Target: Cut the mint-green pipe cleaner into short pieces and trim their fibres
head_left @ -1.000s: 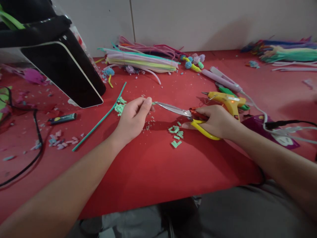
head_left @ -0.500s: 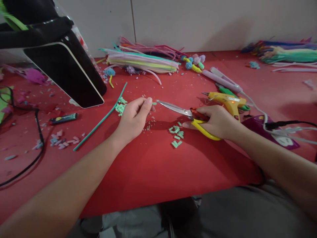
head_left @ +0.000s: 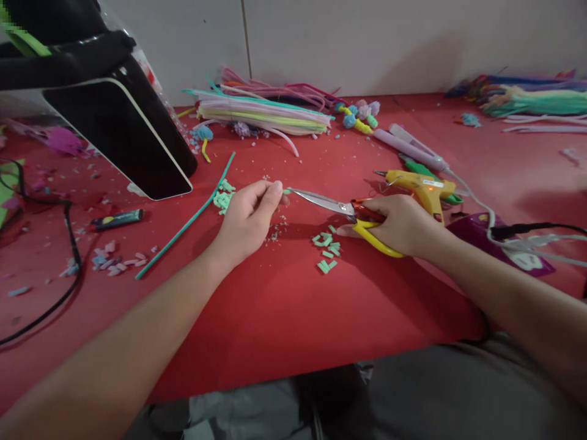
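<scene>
Red table [head_left: 284, 330] meets pale wall [head_left: 321, 43]. Left hand [head_left: 247, 215] pinches a green bit [head_left: 287, 191] (fuzzy, perhaps); right hand [head_left: 408, 223] grips pointed scissors [head_left: 325, 202].

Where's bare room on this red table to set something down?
Widest: the table between the green clippings, left forearm, right forearm and front edge. Smaller: right of the lilac hair straightener, in front of the blue fluffy scrap. Crowded: around the yellow glue gun, and left among pastel scraps.

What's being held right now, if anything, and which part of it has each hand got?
The right hand holds the scissors by the red and yellow handles. The left hand pinches a small green piece by one end.
</scene>
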### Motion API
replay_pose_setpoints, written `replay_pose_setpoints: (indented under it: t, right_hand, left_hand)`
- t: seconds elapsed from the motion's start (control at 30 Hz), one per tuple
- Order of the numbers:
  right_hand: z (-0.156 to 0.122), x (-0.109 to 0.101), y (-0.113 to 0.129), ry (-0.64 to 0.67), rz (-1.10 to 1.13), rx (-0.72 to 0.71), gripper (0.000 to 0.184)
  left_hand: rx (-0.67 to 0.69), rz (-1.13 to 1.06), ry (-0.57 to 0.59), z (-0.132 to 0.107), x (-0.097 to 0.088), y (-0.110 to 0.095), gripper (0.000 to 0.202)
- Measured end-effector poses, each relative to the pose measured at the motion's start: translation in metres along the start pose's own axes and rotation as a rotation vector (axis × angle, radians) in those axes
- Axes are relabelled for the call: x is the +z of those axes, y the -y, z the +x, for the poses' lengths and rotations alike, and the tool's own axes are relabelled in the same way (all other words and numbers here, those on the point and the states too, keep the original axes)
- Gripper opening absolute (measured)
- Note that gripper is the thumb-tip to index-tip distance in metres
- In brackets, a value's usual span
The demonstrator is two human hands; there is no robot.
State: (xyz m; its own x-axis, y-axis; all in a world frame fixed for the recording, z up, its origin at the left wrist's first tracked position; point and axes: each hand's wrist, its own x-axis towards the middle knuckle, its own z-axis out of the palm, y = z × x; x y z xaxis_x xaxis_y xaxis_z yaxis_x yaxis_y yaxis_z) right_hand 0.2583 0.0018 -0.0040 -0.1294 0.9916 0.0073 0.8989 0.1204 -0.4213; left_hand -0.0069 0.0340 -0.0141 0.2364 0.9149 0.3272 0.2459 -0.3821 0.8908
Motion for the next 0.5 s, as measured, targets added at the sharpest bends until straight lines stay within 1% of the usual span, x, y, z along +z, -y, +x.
replay_pose_setpoints:
  t: [0.17, 0.3, 0.5]
  right_hand:
    - [-0.0017, -0.0028, 0.0009, 0.019, 0.061, 0.014, 0.069]
    - [-0.0032, -0.0047, 0.0027, 0.046, 0.063, 0.012, 0.067]
    - [-0.0022, -0.0027, 0.0031, 0.015, 0.042, 0.001, 0.070]
  left_hand:
    - [0.014, 0.005, -0.003, 0.0001, -0.0001, 0.0002, 0.039]
    - [0.031, -0.005, -0.005, 0.0005, -0.0001, -0.0005, 0.039]
    - [0.039, 0.007, -0.007, 0.0003, 0.0001, -0.0021, 0.037]
